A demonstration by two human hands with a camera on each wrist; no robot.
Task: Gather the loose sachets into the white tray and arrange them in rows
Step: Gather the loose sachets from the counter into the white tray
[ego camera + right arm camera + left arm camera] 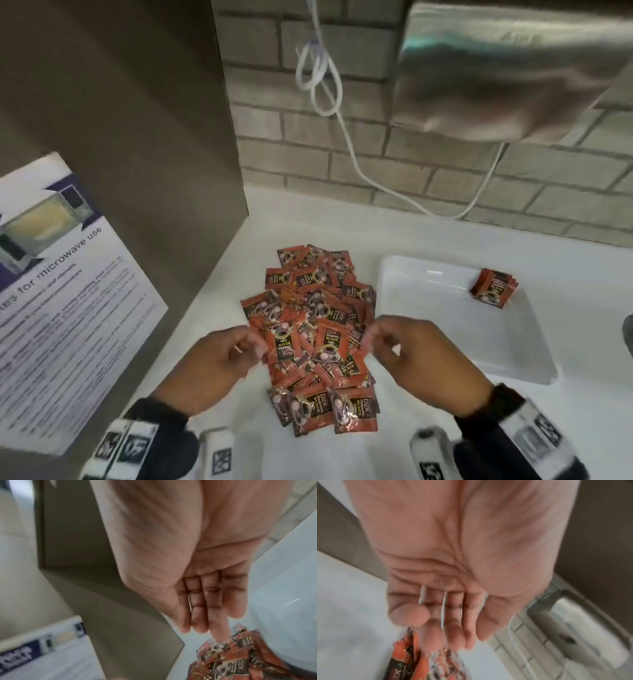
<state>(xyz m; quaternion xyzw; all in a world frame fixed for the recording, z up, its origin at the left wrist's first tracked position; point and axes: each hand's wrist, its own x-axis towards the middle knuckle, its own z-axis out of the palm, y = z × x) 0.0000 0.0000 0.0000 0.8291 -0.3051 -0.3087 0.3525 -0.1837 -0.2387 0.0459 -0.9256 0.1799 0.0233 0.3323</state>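
Left hand: the left hand (pixel 212 363) hangs over the left edge of the heap, palm down, fingers (pixel 453 632) loosely bent and close together; the wrist view shows nothing gripped, fingertips just above the sachets.
Right hand: the right hand (pixel 421 356) sits at the right edge of the heap, fingers (pixel 199 615) nearly straight and side by side, holding nothing; blur hides whether a fingertip touches the foil.
Loose sachets: the pile of orange-and-black sachets (pixel 318 329) lies on the counter (pixel 428 236) between the two hands and runs beyond them towards the wall, overlapping at all angles.
White tray: the white tray (pixel 411 308) stands just to the right of the pile, beyond the right hand.
Sachets in tray: a small stack of sachets (pixel 493 287) rests in the tray's far right corner, well apart from both hands.
Left side: a microwave notice (pixel 61 308) leans on a brown panel (pixel 120 102).
Behind: a white cable (pixel 342 113) hangs in front of the brick wall (pixel 342 161).
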